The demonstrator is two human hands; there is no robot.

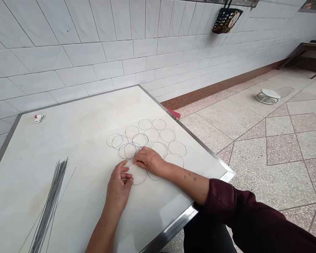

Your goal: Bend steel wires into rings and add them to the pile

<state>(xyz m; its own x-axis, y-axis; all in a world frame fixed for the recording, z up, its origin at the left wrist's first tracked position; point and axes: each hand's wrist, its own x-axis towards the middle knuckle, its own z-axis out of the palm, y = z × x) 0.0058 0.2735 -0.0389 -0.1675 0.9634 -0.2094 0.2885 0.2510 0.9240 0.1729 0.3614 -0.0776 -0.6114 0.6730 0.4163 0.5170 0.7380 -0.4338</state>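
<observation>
A thin wire ring (pixel 141 183) lies between my hands on the white table (pixel 89 207). My right hand (pixel 150 161) reaches in from the right, its thumb and fingers pinched at the ring's upper edge. At the left edge is my left hand (pixel 119 186), thumb and lower fingers closed together there and index finger held out. Several more wire rings (pixel 186 149) are spread beyond my hands, some overlapping. My right hand hides parts of the nearest ones. On the table's left side rests a bundle of straight grey wires (pixel 51 203), with a few strands splayed out.
A small white and red object (pixel 38 118) sits near the table's far left corner. Metal trim (pixel 179 219) edges the table, which stands against a tiled wall (pixel 81 75). A black patterned bag (pixel 226 21) hangs above. A round white stool (pixel 268 96) is on the floor to the right.
</observation>
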